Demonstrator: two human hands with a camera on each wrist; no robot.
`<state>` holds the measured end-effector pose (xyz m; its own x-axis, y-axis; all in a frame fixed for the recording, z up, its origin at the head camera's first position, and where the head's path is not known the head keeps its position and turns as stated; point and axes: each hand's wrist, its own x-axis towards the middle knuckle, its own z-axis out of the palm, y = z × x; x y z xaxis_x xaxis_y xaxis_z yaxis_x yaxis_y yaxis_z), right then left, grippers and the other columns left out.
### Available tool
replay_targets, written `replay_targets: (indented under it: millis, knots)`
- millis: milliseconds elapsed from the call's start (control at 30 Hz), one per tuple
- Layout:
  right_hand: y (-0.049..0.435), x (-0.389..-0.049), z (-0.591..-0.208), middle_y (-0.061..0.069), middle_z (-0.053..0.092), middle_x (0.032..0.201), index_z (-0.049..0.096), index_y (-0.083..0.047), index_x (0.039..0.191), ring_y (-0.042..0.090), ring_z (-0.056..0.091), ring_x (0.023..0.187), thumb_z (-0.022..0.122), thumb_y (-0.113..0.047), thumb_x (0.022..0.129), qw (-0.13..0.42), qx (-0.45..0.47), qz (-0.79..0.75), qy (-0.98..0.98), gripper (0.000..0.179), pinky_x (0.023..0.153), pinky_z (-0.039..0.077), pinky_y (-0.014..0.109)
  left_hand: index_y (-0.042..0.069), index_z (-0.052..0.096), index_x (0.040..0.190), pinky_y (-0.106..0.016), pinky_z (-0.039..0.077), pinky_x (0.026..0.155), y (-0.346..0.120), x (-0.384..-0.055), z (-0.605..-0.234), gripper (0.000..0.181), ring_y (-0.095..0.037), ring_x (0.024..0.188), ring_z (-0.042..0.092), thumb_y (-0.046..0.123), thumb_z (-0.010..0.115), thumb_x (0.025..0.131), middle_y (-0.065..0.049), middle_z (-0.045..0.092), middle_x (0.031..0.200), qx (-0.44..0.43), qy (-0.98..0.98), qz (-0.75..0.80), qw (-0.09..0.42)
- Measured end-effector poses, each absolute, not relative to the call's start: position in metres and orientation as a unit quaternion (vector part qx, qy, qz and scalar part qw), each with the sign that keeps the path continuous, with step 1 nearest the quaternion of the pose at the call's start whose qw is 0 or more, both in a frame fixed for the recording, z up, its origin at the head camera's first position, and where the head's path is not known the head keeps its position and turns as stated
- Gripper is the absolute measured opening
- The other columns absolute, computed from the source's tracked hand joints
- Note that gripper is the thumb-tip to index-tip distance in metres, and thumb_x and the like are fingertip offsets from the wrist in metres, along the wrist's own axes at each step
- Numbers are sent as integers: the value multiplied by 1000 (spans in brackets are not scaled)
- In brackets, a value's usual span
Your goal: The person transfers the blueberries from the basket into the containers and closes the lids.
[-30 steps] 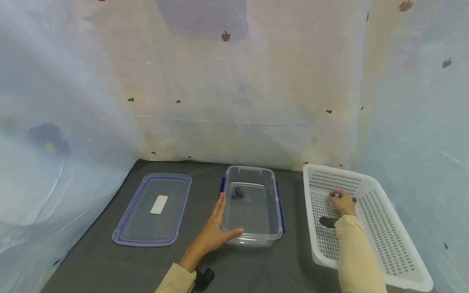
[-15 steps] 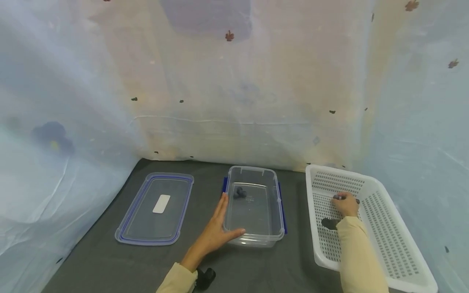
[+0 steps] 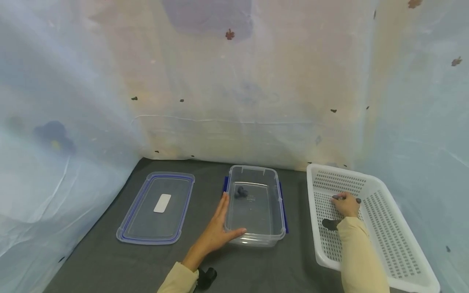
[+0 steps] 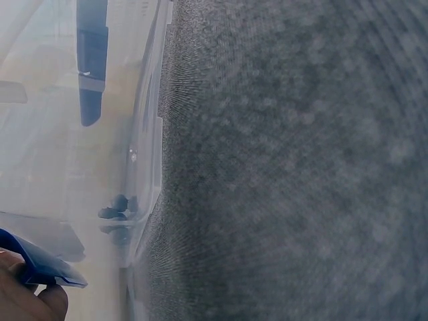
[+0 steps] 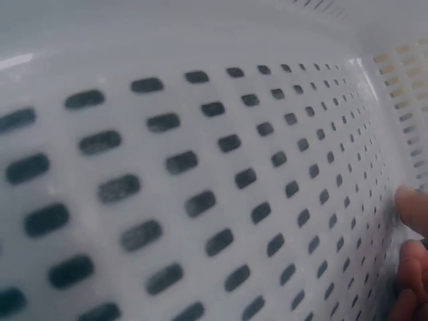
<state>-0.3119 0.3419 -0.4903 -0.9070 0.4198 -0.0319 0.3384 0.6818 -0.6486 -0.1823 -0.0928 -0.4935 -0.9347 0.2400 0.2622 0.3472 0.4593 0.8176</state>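
Observation:
My left hand (image 3: 216, 235) rests against the left wall of a clear plastic food container (image 3: 253, 219), fingers straight and thumb over its near rim. A small cluster of dark, rounded pieces (image 3: 240, 192) lies inside near the far left; they also show through the wall in the left wrist view (image 4: 118, 212). My right hand (image 3: 347, 204) is down in a white perforated basket (image 3: 381, 244). Its fingertips pinch a small dark piece (image 3: 337, 197), whose kind is too small to tell. Another dark bit (image 3: 358, 200) shows at the hand's right edge.
Left of the container, a clear lid (image 3: 141, 221) with a blue seal and white label lies flat on the dark cloth (image 3: 278, 268). Blue side clips (image 4: 92, 73) hang on the container. Pale patterned sheeting (image 3: 234, 89) walls the back and sides.
My right hand's fingers have drawn together on the dark piece in the basket, and the hand has shifted slightly. The left hand keeps its place on the container.

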Motion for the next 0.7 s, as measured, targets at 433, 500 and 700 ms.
replay_targets:
  millis: [433, 500, 700]
  knots:
    - [338, -310, -485, 34, 55, 112, 53, 10, 118, 45, 54, 97, 60, -19, 94, 65, -139, 336, -929, 39, 81, 44, 54, 13, 4, 157, -59, 17, 109, -93, -183, -496, 114, -30, 144, 7, 51, 77, 79, -7, -2, 162, -171, -846, -502, 55]
    - [336, -311, -483, 34, 55, 114, 53, 9, 120, 45, 54, 99, 59, -20, 95, 61, -132, 339, -929, 39, 80, 45, 53, 13, 3, 157, -59, 17, 109, -93, -183, -496, 114, -30, 144, 7, 51, 77, 79, -8, -2, 162, -172, -845, -503, 56]
    - [329, -310, -468, 34, 52, 120, 49, 7, 127, 45, 53, 103, 56, -25, 97, 64, -135, 373, -916, 44, 80, 46, 52, 12, 3, 157, -59, 18, 109, -94, -184, -495, 113, -31, 144, 7, 50, 77, 79, -7, -2, 162, -176, -846, -501, 55]
